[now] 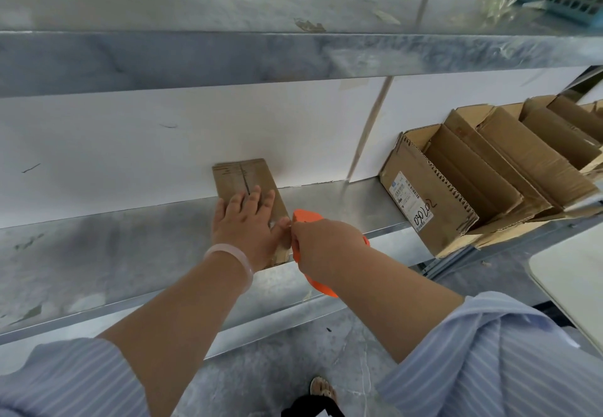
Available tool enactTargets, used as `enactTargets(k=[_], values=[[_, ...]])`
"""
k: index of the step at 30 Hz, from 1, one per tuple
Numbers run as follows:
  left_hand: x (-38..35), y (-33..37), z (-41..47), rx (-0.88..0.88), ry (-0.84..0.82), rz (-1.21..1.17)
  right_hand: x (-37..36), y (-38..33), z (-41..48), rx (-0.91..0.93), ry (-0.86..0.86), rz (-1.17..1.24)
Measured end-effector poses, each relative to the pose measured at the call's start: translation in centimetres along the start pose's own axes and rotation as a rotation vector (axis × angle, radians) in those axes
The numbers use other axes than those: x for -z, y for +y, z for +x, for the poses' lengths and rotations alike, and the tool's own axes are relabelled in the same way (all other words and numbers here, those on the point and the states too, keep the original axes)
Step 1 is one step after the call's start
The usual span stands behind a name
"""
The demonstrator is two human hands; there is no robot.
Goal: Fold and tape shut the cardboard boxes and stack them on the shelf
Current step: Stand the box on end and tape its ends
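1. A small cardboard box point(241, 175) lies on the metal shelf point(130, 253) at the centre of the frame, its far end at the white back wall.
2. The left hand point(244, 224) presses flat on its top, fingers straight and spread.
3. The right hand point(321, 247) grips an orange tape dispenser point(305, 215) at the box's near right corner.
4. Open cardboard boxes point(424, 201) stand on the shelf at right.

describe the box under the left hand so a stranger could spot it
Find the middle metal shelf against the white wall. Near its centre a small cardboard box lies under the left hand, with an orange tape dispenser at its right edge. Unlike the open cartons further right, it is closed.
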State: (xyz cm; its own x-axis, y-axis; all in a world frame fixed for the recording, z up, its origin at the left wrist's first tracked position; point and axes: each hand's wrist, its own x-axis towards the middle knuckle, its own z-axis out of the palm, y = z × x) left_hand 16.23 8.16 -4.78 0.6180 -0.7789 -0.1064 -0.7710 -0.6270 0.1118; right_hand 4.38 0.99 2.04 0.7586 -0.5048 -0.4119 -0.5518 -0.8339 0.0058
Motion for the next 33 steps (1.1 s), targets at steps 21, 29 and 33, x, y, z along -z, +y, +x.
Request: enactTargets(k=[21,29,33], values=[[-0.4,-0.8,-0.4,-0.064,0.051,0.016,-3.6,9.2,0.5,-0.087,0.299,0.218],[-0.6,-0.8,-0.5,-0.049,0.082,0.023,-4.4,11.1,5.9,0.277,0.436,-0.182],[-0.6,-1.0,-0.5,-0.045,0.105,0.023,-4.4,13.0,8.9,0.321,0.411,-0.462]])
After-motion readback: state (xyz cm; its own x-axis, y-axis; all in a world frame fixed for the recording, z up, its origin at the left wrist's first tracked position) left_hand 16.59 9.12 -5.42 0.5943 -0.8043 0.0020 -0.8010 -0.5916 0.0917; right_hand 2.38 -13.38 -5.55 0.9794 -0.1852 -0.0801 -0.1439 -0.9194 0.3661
